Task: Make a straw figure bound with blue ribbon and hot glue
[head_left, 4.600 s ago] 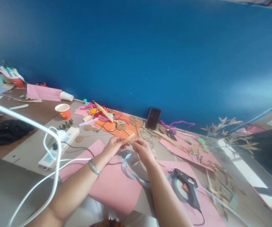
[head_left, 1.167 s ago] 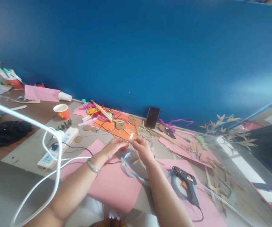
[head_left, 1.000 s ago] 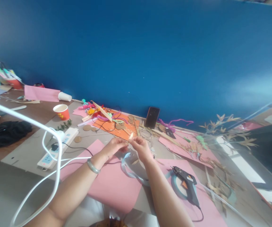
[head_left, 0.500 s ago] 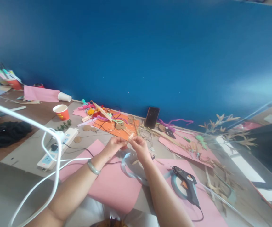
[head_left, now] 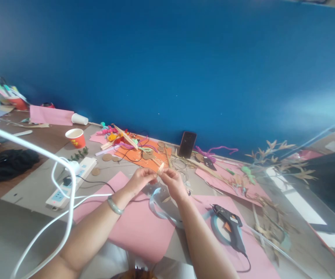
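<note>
Over the middle of the table, my two hands meet at the fingertips. My right hand [head_left: 172, 183] pinches a small pale piece [head_left: 161, 167], perhaps wood or dried leaf, which sticks up past the fingers. Its kind is too small to tell. My left hand [head_left: 142, 179] is closed in a pinch right beside it, and what lies between those fingertips is hidden. Below the hands a light blue ribbon [head_left: 155, 207] curls across the table and a pink sheet [head_left: 144, 236]. A hot glue gun [head_left: 228, 223] lies to the right on another pink sheet.
White cables [head_left: 71, 193] loop up at the left by a power strip [head_left: 71, 184]. A red paper cup [head_left: 78, 140] stands behind it. Craft bits lie on an orange sheet [head_left: 129, 155]. A phone [head_left: 187, 144] leans on the blue wall; dried stems [head_left: 269, 228] spread at right.
The pale piece at the right fingertips has turned slightly and shows a little more. Both hands stay nearly in place, and everything on the table lies as before.
</note>
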A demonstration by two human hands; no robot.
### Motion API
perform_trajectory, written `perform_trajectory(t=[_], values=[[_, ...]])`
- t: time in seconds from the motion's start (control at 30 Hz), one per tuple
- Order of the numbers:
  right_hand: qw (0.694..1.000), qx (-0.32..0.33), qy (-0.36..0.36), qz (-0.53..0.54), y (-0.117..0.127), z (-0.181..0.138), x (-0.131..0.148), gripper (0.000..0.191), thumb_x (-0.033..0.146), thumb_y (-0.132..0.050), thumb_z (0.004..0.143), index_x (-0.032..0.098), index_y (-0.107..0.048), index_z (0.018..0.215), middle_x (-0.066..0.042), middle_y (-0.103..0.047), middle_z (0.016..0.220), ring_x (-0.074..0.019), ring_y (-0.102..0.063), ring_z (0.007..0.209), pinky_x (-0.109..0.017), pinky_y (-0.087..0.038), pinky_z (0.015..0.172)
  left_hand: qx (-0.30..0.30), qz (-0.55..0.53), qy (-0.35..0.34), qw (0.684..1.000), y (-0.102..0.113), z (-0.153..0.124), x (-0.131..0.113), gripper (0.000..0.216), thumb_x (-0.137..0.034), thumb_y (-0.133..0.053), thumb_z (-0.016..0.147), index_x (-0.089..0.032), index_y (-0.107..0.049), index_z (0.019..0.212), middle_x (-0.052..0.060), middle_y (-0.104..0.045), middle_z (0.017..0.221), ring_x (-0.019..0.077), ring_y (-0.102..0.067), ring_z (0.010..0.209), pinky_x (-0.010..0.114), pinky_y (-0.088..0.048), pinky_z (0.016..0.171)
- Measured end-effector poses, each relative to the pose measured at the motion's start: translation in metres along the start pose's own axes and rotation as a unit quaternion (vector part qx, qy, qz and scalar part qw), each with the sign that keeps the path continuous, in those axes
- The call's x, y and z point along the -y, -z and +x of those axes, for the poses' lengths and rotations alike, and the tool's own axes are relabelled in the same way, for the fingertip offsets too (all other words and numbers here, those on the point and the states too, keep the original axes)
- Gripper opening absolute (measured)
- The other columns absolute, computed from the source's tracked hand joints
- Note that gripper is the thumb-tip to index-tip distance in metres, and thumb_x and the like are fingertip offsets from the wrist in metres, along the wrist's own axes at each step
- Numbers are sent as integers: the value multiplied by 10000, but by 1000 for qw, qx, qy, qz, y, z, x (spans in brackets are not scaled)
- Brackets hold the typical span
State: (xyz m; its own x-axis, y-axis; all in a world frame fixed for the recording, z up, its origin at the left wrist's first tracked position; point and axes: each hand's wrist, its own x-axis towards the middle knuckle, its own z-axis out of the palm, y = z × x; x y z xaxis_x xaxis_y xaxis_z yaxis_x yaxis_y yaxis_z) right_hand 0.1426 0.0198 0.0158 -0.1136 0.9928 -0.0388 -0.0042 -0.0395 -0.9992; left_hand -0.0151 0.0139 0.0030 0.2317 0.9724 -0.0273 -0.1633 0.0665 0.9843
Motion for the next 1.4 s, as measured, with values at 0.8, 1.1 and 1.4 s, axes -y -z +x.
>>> perform_trajectory(t=[0.8, 1.1, 1.4], values=[[995, 68, 67, -10, 16, -4, 5, 284, 385, -746, 703, 193, -675, 900, 41, -540, 601, -100, -497, 542, -235, -395, 548, 42, -18, 17, 999, 2, -1, -4, 269, -384, -700, 723, -128, -649, 661, 29, -625, 612, 107, -528, 564, 241, -398, 586], [993, 103, 50, 0, 20, -7, 14, 232, 392, -760, 693, 204, -680, 802, -20, -689, 723, -158, -612, 652, -288, -472, 649, 104, -40, 37, 993, 5, -1, -2, 273, -384, -728, 697, -119, -661, 690, 36, -639, 638, 109, -548, 581, 246, -420, 616], [993, 73, 73, -51, 22, -4, 12, 197, 376, -761, 685, 189, -708, 717, -20, -692, 706, -134, -585, 616, -265, -447, 617, 79, -39, 33, 996, 5, 3, 7, 290, -390, -748, 674, -113, -671, 713, 42, -663, 633, 114, -561, 570, 253, -434, 611]])
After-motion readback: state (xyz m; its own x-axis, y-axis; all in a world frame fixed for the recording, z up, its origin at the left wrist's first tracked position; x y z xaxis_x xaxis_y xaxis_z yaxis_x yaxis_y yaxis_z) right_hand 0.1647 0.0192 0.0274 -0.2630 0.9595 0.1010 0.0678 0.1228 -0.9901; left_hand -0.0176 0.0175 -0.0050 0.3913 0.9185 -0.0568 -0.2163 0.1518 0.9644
